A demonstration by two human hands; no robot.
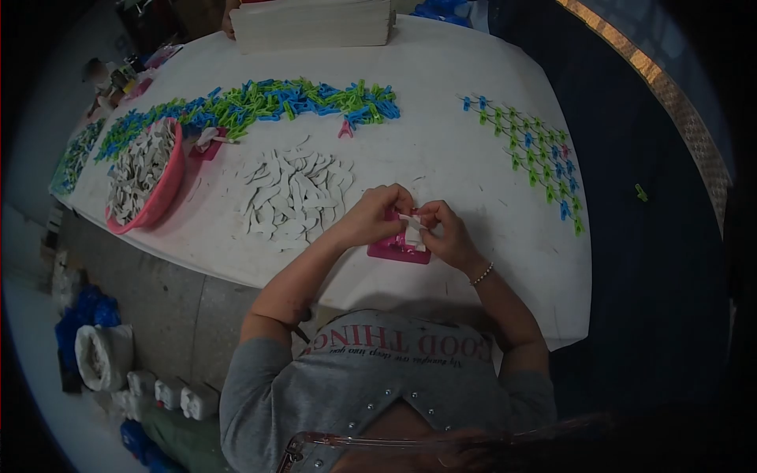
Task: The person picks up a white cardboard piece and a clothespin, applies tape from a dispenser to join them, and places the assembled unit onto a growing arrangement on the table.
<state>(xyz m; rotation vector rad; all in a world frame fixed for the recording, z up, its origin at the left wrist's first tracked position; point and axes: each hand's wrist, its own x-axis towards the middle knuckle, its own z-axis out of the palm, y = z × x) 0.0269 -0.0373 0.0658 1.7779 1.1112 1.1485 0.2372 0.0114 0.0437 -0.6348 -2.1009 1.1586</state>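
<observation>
My left hand (374, 218) and my right hand (448, 234) meet over a small pink plastic fixture (400, 254) on the white table, near its front edge. A pale block (413, 229) sits on the fixture between them. The fingers of both hands are bent and pinched close together at its far end. Whatever they grip is too small and too covered to make out. Just left of my left hand lies a spread pile of curved whitish strips (296, 193). A bracelet circles my right wrist.
A pink basin (175, 183) holds more whitish pieces at the left. Green and blue clothespins (276, 101) are heaped along the back. Clips on wires (524, 146) lie in rows at the right. A pale box (313, 27) stands at the far edge, and another person (101, 83) sits far left.
</observation>
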